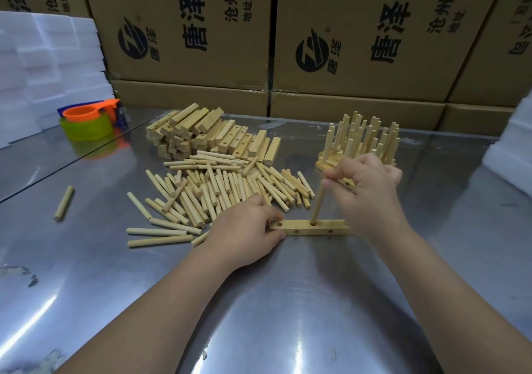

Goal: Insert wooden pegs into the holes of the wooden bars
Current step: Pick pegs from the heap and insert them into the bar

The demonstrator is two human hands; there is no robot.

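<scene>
Our right hand (368, 189) pinches a wooden peg (319, 201) near its top, thumb & fingertips curled round it. Peg stands nearly upright, leaning slightly right, w/ its lower end in the middle top hole of a wooden bar (312, 227). Bar lies flat, running left to right, on the steel table (259, 316) just in front of us. One more hole shows on its top at the left end, and two on its near side. Our left hand (247, 231) grips the bar's left end, fingers curled over the top, thumb at the near side.

Behind the left hand: heap of loose pegs (224, 189), reaching up to the knuckles. Further back, a stack of unpegged bars (207, 135). Behind the right hand: finished bars (362, 140) w/ pegs sticking up. One stray peg (64, 203) lies alone, far left. Back left: green tub (86, 129) w/ an orange scoop (82, 114) on top, white foam blocks (43, 57) behind it. Cardboard boxes (187, 28) w/ printed characters fill the bg.
</scene>
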